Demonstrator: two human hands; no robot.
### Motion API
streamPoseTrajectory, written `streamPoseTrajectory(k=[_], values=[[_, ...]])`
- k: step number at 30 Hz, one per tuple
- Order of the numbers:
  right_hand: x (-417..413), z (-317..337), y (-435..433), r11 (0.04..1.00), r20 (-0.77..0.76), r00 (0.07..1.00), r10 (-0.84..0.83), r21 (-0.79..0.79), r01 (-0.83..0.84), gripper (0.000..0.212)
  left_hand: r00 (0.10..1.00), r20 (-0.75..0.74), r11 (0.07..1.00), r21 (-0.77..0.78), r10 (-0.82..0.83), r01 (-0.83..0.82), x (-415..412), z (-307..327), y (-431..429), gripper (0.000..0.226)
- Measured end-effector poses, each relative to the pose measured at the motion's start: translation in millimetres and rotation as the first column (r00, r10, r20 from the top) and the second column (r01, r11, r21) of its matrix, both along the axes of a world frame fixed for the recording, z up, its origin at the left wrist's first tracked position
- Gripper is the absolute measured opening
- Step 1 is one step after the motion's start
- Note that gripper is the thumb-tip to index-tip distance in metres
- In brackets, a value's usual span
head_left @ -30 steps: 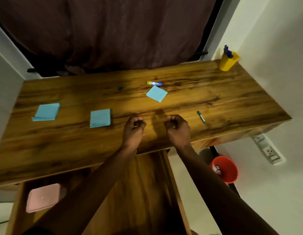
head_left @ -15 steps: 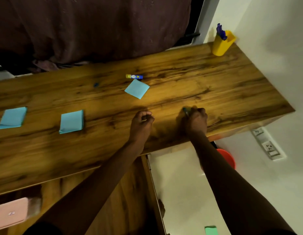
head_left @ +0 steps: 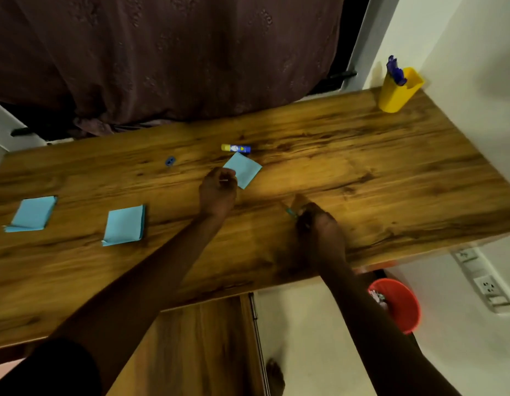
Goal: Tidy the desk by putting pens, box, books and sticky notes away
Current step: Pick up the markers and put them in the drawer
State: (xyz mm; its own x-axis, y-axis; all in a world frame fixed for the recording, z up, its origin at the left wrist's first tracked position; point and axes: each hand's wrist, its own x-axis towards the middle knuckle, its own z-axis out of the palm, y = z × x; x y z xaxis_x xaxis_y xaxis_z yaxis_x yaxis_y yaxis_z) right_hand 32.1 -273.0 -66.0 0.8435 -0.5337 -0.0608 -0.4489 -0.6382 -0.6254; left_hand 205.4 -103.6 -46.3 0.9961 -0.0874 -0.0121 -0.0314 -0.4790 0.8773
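My right hand [head_left: 319, 224] grips a green pen [head_left: 291, 212] near the front edge of the wooden desk [head_left: 362, 181]; only the pen's tip shows past my fingers. My left hand [head_left: 218, 190], fingers curled, reaches a single blue sticky note [head_left: 243, 170] at the desk's middle and touches its left corner. Two more blue sticky-note pads lie further left, one [head_left: 124, 225] near the middle and one [head_left: 31, 214] by the left end. A yellow pen cup [head_left: 398, 91] with blue pens stands at the far right corner.
A glue stick [head_left: 236, 148] and a small blue sharpener [head_left: 170, 160] lie behind the notes. A dark curtain [head_left: 162, 52] hangs behind the desk. Below the desk's right end sit a red bin [head_left: 399, 307] and a wall socket [head_left: 486, 284]. A wooden cabinet [head_left: 202, 344] stands under the desk.
My right hand moved right and closed around the green pen. My left hand moved forward to the middle sticky note. The camera view shifted.
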Motion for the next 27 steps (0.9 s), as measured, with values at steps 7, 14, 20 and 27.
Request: streamPoseTrajectory(k=[7, 14, 20, 27], values=[[5, 3, 41, 0.970, 0.155, 0.986, 0.062, 0.224, -0.096, 0.012, 0.979, 0.163, 0.961, 0.265, -0.126, 0.079, 97, -14, -3, 0.031], [13, 3, 43, 0.965, 0.189, 0.979, 0.075, 0.235, -0.119, 0.010, 0.940, 0.085, 0.862, 0.432, -0.331, 0.264, 142, -26, -18, 0.046], [10, 5, 42, 0.975, 0.187, 0.981, 0.052, 0.203, -0.091, 0.012, 0.926, 0.110, 0.808, 0.534, -0.360, 0.250, 159, -41, -21, 0.040], [7, 14, 60, 0.979, 0.244, 0.970, 0.002, 0.195, -0.051, 0.015, 0.932, 0.248, 0.910, 0.383, -0.264, 0.156, 146, -23, 17, 0.032]])
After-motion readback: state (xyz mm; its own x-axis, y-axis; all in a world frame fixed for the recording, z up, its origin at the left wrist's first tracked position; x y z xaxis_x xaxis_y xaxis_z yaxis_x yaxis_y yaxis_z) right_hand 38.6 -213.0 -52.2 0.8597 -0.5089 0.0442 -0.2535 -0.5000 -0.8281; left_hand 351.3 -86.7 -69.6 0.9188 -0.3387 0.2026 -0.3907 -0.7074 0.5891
